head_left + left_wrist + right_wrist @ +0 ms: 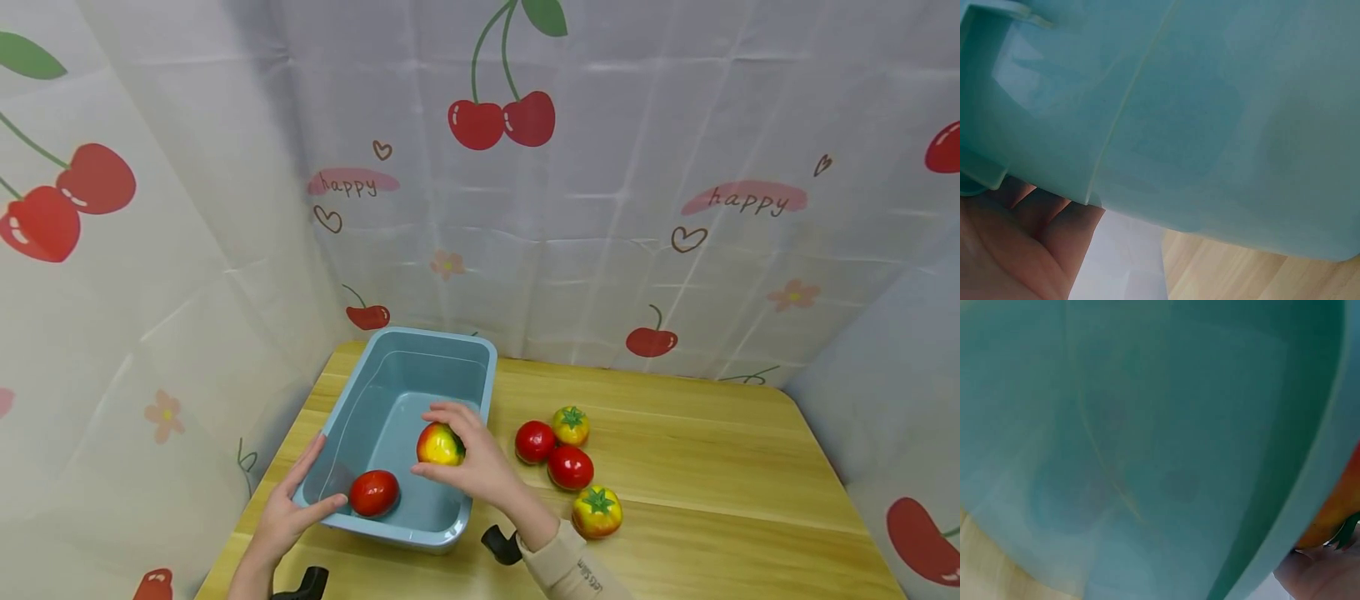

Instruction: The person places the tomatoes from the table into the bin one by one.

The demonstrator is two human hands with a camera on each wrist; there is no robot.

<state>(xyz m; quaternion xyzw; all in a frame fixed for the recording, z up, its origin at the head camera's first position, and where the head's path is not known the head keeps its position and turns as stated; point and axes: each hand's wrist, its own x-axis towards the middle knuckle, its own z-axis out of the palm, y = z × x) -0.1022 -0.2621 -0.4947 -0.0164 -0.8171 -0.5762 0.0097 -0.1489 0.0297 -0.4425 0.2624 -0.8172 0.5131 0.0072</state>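
Observation:
My right hand point(476, 457) holds a yellow and red toy tomato point(438, 444) between thumb and fingers, over the inside of a blue plastic bin point(480, 392). The right wrist view catches its orange side and a bit of green leaf point(1349, 531) past the bin's rim. At the bin's near left corner, my left hand point(288, 508) grips the rim, fingers along the left side and thumb over the near edge. A shiny red tomato point(374, 493) lies in the bin close to that thumb. In the left wrist view, fingers point(1069, 240) reach behind the bin's wall.
Right of the bin on the wooden table point(712, 467) are two red round fruits point(535, 442) and two yellow tomatoes with green star-shaped tops point(597, 512). A white curtain point(570, 250) printed with cherries stands behind the table and at both sides.

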